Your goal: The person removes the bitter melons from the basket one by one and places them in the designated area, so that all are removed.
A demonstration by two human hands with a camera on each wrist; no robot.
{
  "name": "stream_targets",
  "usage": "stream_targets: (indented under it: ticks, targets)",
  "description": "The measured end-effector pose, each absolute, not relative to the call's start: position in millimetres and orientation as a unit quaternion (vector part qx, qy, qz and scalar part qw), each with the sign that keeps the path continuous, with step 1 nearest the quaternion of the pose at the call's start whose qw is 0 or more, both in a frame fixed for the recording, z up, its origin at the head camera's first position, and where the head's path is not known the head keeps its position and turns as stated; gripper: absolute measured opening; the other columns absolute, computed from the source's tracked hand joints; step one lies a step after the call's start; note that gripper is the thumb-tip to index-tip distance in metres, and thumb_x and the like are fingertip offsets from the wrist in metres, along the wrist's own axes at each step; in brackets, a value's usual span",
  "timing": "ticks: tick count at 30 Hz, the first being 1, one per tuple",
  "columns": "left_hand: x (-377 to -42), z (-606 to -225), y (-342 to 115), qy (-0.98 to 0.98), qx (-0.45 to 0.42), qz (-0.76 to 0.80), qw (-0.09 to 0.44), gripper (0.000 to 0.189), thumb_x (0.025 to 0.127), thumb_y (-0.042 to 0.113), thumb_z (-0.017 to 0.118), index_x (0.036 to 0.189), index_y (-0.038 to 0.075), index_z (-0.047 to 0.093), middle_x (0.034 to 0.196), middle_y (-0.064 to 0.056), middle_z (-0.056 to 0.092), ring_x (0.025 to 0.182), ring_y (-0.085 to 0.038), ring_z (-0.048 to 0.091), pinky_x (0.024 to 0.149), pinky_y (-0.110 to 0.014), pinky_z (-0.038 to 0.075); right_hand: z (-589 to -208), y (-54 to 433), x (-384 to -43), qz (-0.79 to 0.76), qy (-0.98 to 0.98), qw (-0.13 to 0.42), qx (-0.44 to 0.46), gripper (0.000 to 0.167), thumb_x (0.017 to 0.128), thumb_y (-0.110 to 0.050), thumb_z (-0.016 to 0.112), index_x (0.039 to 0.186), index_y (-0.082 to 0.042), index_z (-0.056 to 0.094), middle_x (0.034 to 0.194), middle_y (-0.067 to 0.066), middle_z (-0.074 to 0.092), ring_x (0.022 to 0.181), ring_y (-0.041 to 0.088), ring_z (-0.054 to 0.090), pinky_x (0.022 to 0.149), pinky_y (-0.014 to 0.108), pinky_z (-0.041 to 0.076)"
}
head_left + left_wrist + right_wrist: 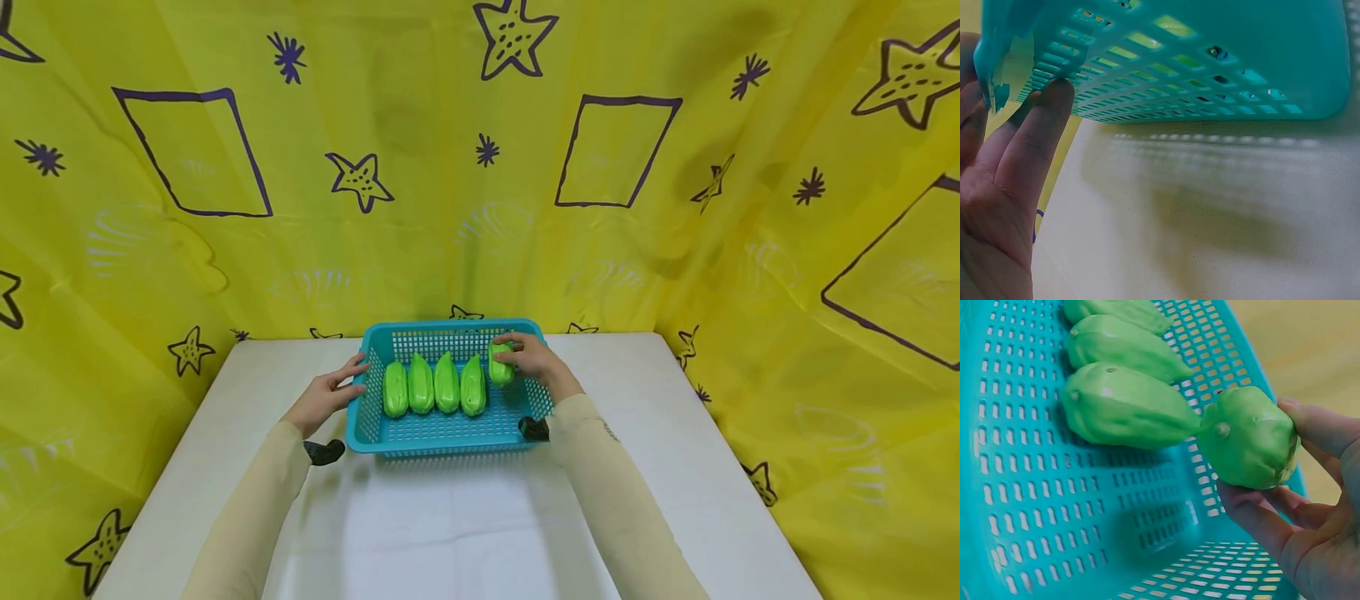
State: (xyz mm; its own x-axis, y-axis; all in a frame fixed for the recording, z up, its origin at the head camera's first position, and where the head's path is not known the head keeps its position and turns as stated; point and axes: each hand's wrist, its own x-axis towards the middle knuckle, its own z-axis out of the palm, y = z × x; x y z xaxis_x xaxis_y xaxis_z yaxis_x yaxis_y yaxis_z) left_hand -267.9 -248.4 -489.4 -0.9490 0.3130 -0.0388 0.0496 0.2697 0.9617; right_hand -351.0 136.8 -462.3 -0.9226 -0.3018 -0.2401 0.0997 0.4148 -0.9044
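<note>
A turquoise basket [450,442] holds a row of several glossy, ridged green fruits [447,385] with tapered ends. Near its right back corner, my right hand [528,354] pinches another such green fruit [1247,439] between thumb and fingers. Seen from the right wrist, that fruit is raised above the basket floor, its knobbed end turned to the camera. At the opposite end, my left hand [326,398] touches the basket's left rim. Its fingers [1032,150] reach fairly straight to the perforated outer wall just under the lip.
The basket stands on a white-covered table [450,533]. A yellow curtain [420,250] printed with stars and shells encloses the back and both sides. Dark devices [324,452] sit at both wrists.
</note>
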Motion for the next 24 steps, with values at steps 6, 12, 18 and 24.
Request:
stream_targets:
  ticks: [6,12,18,24]
  targets:
    - [-276.5,-504.0,-254.2,0.794,0.112,0.587,0.107,0.056,0.1,0.018,0.057,0.15,0.004,0.038,0.163,0.002,0.016,0.146,-0.034,0.019,0.107,-0.054,0.038,-450.0,148.1,-348.1,-0.556,0.812,0.159,-0.079,0.042,0.096,-0.019,0.065,0.135,-0.007,0.056,0.137,0.029,0.044,0.1,0.031,0.062,0.087,0.047,0.056]
    - [-281.9,-511.7,-259.6,0.796,0.11,0.585,0.107,0.058,0.099,0.023,0.06,0.15,0.007,0.04,0.162,0.004,0.017,0.146,-0.031,0.021,0.106,-0.05,0.041,-439.6,155.7,-349.0,-0.562,0.813,0.136,-0.069,0.041,0.097,-0.02,0.063,0.136,-0.01,0.055,0.141,0.026,0.04,0.102,0.032,0.06,0.085,0.043,0.057]
    - [-282.5,-513.1,-259.5,0.796,0.109,0.585,0.11,0.059,0.099,0.026,0.061,0.15,0.006,0.039,0.163,0.004,0.016,0.147,-0.031,0.02,0.106,-0.051,0.04,-436.5,167.1,-349.0,-0.558,0.822,0.1,-0.061,0.045,0.098,-0.021,0.061,0.141,-0.008,0.051,0.146,0.024,0.036,0.103,0.03,0.058,0.089,0.046,0.054]
    - [-282.0,-513.0,-258.6,0.799,0.111,0.582,0.107,0.059,0.099,0.024,0.06,0.151,0.005,0.038,0.163,0.002,0.015,0.146,-0.034,0.02,0.106,-0.05,0.041,-434.2,181.9,-346.6,-0.574,0.813,0.071,-0.064,0.048,0.099,-0.024,0.059,0.143,-0.008,0.048,0.146,0.024,0.036,0.101,0.03,0.058,0.091,0.047,0.053]
